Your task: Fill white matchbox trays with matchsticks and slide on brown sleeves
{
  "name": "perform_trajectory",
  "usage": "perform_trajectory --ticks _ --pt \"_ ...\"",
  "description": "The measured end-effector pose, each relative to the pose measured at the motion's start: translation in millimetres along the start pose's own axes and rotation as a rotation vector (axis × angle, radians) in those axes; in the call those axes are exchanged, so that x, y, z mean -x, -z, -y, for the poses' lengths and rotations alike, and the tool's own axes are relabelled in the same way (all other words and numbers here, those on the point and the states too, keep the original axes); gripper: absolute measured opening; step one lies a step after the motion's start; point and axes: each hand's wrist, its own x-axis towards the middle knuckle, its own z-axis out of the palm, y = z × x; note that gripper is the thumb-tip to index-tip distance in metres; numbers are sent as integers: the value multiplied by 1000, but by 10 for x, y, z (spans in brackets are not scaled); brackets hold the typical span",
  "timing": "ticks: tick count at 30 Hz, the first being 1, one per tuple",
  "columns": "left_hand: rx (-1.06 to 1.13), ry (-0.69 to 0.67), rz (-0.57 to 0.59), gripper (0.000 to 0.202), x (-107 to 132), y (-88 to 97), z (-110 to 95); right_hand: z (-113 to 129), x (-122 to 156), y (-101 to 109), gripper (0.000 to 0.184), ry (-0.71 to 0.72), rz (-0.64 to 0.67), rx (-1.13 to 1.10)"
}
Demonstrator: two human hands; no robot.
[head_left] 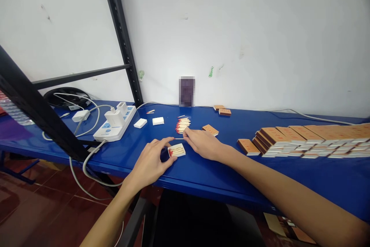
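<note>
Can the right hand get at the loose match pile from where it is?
Probably yes: the right hand sits just beside the loose match pile with nothing visible between them, though it seems to hold a match.

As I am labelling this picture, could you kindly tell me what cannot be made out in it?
All in the head view:
Dark upright thing: pixelated, so I cannot say what it is.
Stack of matchboxes: cut off by the right edge.
Matches in the white tray: too small and overlapping to count.
Right hand: its curled fingers are partly hidden behind its own back.
</note>
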Motion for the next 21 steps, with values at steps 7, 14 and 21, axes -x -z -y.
perform_trajectory --ticks 7,14,21 --pt "7 2 -2 52 -2 -1 -7 77 133 98 19 199 -10 -142" --pt "5 -15 -11 52 0 -8 2 7 28 18 25 28 -110 -52" --pt "3 -9 7 50 3 19 -28 -116 -79 -12 25 -77 -30 55"
